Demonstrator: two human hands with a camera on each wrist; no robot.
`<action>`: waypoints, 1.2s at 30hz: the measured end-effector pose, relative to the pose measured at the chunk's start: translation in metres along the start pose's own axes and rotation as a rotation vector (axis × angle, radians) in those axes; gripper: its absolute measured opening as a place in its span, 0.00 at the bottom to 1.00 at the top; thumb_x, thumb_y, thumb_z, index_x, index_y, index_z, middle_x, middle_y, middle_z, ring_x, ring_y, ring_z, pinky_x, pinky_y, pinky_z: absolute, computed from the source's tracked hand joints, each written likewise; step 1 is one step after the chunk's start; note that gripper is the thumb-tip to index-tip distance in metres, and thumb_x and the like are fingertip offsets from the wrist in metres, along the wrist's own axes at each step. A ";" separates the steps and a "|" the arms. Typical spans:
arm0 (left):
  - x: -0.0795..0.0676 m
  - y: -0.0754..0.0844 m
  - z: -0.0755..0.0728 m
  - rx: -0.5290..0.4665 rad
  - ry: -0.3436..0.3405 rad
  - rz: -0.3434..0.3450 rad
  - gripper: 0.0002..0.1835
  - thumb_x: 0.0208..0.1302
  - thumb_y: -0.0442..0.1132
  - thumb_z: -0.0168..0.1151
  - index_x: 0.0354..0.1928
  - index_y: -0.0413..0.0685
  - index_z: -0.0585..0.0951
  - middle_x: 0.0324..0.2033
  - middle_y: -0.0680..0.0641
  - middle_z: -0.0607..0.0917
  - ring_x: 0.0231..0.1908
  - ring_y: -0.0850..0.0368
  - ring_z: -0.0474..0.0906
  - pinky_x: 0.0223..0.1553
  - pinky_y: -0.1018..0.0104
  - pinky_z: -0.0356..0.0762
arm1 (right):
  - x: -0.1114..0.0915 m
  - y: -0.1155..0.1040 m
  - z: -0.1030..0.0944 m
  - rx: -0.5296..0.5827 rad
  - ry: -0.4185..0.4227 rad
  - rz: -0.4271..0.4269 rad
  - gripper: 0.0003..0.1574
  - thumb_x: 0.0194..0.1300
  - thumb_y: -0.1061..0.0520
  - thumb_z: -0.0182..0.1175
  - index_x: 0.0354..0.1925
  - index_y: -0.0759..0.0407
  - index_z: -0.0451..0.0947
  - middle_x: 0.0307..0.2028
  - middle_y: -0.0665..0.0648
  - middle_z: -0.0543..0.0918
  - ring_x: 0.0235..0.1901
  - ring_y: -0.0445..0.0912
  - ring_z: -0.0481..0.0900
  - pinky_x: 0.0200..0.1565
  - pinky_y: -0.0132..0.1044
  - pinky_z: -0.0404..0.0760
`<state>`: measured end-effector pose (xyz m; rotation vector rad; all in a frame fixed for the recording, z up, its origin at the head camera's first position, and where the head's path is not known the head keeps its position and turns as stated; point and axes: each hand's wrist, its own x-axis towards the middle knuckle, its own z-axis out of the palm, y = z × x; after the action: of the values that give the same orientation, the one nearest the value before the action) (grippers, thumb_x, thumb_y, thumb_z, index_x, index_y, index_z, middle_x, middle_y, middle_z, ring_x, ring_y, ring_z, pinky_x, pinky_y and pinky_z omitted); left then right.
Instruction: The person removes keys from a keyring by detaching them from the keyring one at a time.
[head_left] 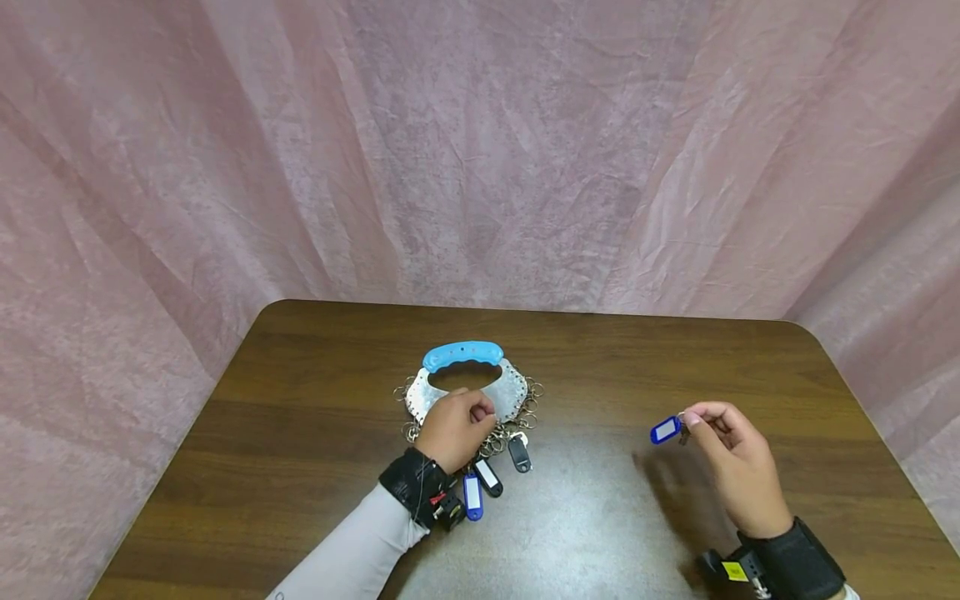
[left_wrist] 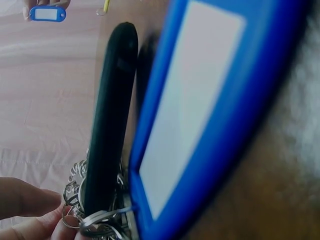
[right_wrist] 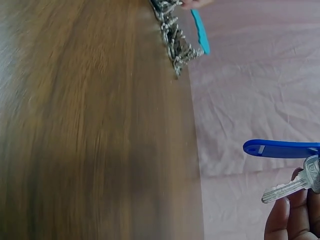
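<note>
A silver metal plate (head_left: 513, 390) with a light-blue handle (head_left: 462, 353) lies on the table, small rings (head_left: 528, 408) strung along its edge. Over its near edge, my left hand (head_left: 453, 429) pinches one metal ring (left_wrist: 70, 220) between thumb and fingertips. From the rings hang a blue key tag (head_left: 472, 497), a black key tag (head_left: 489, 478) and a dark grey one (head_left: 519, 455). Off to the right, my right hand (head_left: 738, 467) is raised above the table and pinches a key (right_wrist: 287, 190) with a blue key tag (head_left: 665, 430); the ring joining them is mostly hidden by the fingers.
The brown wooden table (head_left: 315, 375) has rounded far corners. A pink curtain (head_left: 480, 167) hangs behind it and along both sides. Black straps with small cameras sit on both wrists, the left strap (head_left: 420, 487) close to the hanging blue tag.
</note>
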<state>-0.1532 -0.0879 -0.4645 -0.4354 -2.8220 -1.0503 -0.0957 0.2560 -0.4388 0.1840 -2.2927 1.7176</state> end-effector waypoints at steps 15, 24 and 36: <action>0.001 0.004 0.000 -0.013 -0.012 -0.012 0.03 0.55 0.38 0.65 0.29 0.53 0.80 0.23 0.58 0.74 0.25 0.63 0.70 0.28 0.69 0.69 | -0.017 0.008 -0.036 0.024 0.096 0.064 0.12 0.69 0.64 0.53 0.46 0.73 0.69 0.35 0.58 0.78 0.35 0.42 0.77 0.33 0.24 0.74; 0.001 0.003 0.000 -0.013 -0.012 -0.003 0.03 0.55 0.38 0.65 0.28 0.52 0.80 0.23 0.57 0.74 0.25 0.64 0.70 0.28 0.69 0.69 | -0.031 0.019 -0.057 0.087 0.144 0.084 0.12 0.68 0.66 0.53 0.46 0.75 0.68 0.37 0.57 0.80 0.37 0.40 0.78 0.39 0.23 0.75; -0.001 0.000 -0.001 -0.011 -0.005 -0.008 0.03 0.55 0.38 0.65 0.29 0.53 0.80 0.23 0.58 0.73 0.25 0.64 0.70 0.27 0.69 0.69 | -0.047 0.037 -0.074 -0.035 0.219 0.184 0.10 0.67 0.65 0.55 0.45 0.71 0.72 0.35 0.49 0.82 0.37 0.36 0.77 0.39 0.20 0.72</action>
<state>-0.1525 -0.0890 -0.4642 -0.4293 -2.8263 -1.0684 -0.0499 0.3341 -0.4671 -0.2180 -2.2333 1.6859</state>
